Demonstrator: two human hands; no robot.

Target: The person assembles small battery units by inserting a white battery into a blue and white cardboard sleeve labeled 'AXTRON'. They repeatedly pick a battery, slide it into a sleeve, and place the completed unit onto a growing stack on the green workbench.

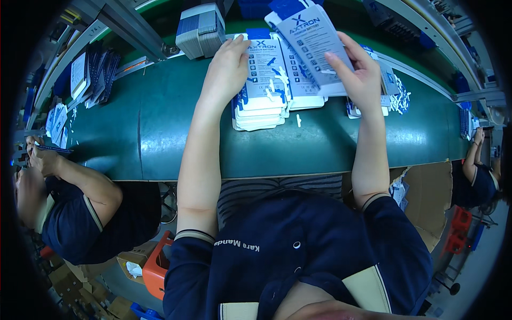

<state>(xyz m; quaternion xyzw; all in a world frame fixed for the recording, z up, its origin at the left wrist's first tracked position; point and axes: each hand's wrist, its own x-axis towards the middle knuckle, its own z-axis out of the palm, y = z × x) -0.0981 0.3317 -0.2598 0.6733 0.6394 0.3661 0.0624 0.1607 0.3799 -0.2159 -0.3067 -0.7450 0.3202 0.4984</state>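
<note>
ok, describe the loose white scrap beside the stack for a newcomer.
On the green table, find the card stack at the left hand. Beside its near right corner lies a small white scrap: neighbouring scraps sit on the cards, this one on the table.

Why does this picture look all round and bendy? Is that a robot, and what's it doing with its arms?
No robot here! Those are a person's own bare arms. The camera sits on that person's head and looks down, so you see what they see. Its very wide lens bends straight edges, like those of the green table.

The right hand holds up a flat blue-and-grey packet, with the thumb across its front. The left hand is at the edge of a stack of similar packets. Small white and blue bits lie on top, and one white bit lies on the table. Behind the left hand is a thick bundle of flat pieces. Other people sit farther off at both sides.
</note>
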